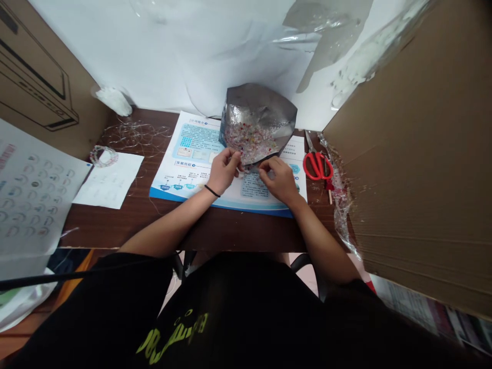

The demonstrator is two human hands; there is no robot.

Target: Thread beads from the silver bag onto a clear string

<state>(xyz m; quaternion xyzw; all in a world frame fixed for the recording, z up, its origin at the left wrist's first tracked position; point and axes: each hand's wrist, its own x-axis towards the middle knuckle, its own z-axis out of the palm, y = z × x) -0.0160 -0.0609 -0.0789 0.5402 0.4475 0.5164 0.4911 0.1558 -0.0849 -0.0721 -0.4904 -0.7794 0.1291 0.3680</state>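
Black T-shirt below; left hand and right hand pinch something small at a foil pouch, red scissors beside.

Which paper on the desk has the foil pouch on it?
The blue-edged printed poster, under the silver foil pouch; the plain white sheet to its left lies apart.

Dark wooden desk, printed poster, red scissors, white paper
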